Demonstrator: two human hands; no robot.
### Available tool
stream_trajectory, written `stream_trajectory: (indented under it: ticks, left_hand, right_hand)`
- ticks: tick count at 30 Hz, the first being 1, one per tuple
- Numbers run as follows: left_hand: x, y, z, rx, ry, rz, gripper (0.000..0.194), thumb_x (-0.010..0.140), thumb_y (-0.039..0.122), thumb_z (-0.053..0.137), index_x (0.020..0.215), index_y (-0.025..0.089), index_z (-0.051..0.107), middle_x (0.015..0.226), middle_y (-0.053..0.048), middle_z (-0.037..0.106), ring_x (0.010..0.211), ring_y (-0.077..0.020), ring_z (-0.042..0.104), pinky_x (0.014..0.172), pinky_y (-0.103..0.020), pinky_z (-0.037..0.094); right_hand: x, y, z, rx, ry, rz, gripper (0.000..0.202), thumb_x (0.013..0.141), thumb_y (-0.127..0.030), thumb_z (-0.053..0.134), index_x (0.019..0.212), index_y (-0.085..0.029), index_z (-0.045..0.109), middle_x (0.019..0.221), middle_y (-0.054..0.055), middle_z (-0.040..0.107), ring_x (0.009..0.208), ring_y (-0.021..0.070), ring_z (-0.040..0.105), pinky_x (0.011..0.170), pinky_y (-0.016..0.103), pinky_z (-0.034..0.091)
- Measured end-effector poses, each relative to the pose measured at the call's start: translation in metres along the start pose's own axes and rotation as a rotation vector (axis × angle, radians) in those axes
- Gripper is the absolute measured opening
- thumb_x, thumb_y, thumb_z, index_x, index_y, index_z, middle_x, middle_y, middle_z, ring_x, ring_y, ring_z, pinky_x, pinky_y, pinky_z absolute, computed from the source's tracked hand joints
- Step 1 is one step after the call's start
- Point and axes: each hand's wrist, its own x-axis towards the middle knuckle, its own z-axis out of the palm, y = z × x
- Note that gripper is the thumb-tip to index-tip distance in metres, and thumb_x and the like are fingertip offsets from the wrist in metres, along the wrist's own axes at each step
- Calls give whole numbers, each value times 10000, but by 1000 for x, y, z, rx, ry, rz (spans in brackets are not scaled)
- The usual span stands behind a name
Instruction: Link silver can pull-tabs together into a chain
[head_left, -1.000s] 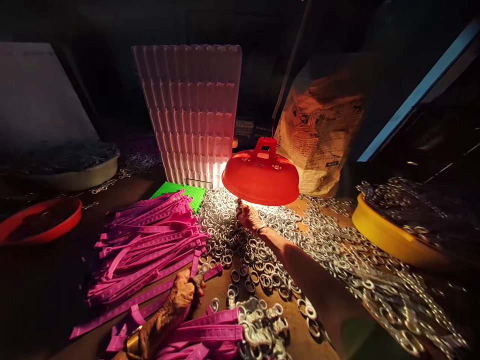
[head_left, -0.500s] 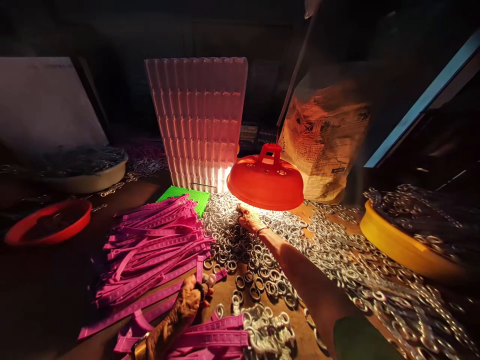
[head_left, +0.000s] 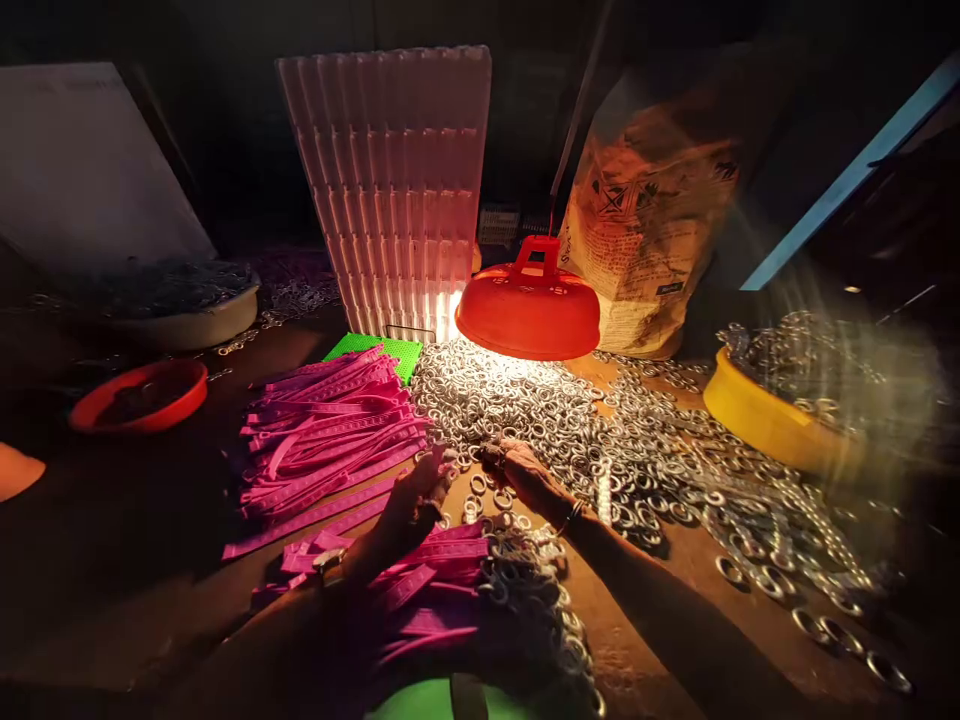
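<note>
My left hand [head_left: 421, 487] is closed on a pink strap end, between the pile of pink straps [head_left: 330, 430] and the metal rings. My right hand [head_left: 521, 470] is closed at the near edge of the ring pile [head_left: 510, 395], its fingertips around something dark and too small to name. A small gap separates the two hands. Nearer to me, below my left wrist, lies a bundle of pink straps [head_left: 442, 548] with metal rings [head_left: 525, 570] at their right ends.
A red lamp shade [head_left: 529, 312] hangs low over the rings. Behind stand a ridged translucent panel [head_left: 405, 190] and a printed sack [head_left: 637, 230]. A yellow basin [head_left: 765, 420] is at right, a red tray [head_left: 139, 395] and a pale basin [head_left: 202, 325] at left. A green mat [head_left: 409, 352] lies behind the straps.
My right hand has come back from under the lamp toward my left hand. My left hand has moved up and right. The view has tilted downward.
</note>
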Motion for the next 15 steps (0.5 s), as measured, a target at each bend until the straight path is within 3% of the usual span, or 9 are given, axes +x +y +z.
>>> stream_trajectory:
  ticks: [4,7,9,11,15]
  left_hand:
    - [0,-2,2,264,-126,203,422,854,182,447,1262,173,557,1058,-109,674,932,-217,639,818,-322,506]
    - [3,1,6,253,-100,211,378,851,191,442,1183,189,622,1071,-96,672,957,-212,623,833,-315,482]
    - [4,4,10,93,-46,131,343,856,261,457,1127,165,644,957,-97,680,849,-193,615,740,-284,480]
    - [5,5,13,-126,21,-34,314,847,357,504,994,131,663,791,-76,641,709,-156,565,630,-246,444]
    - [8,8,11,-344,110,-368,391,765,501,602,681,121,578,562,-2,471,472,-62,351,450,-204,268]
  right_hand:
    - [-12,1,14,108,-78,120,169,632,-331,509,575,-174,482,503,-10,472,431,77,405,405,203,313]
    - [-15,0,20,146,-112,124,155,613,-319,473,584,-168,494,502,-14,454,431,71,388,401,196,301]
    - [-18,0,21,156,-128,90,158,619,-324,497,609,-167,504,525,-18,465,446,71,400,416,195,324]
    - [-19,3,21,145,-154,15,185,655,-352,542,661,-167,530,591,-8,514,501,87,462,478,212,399]
    - [-21,9,23,88,-157,-93,271,776,-451,526,796,-182,545,736,20,583,596,119,541,589,264,485]
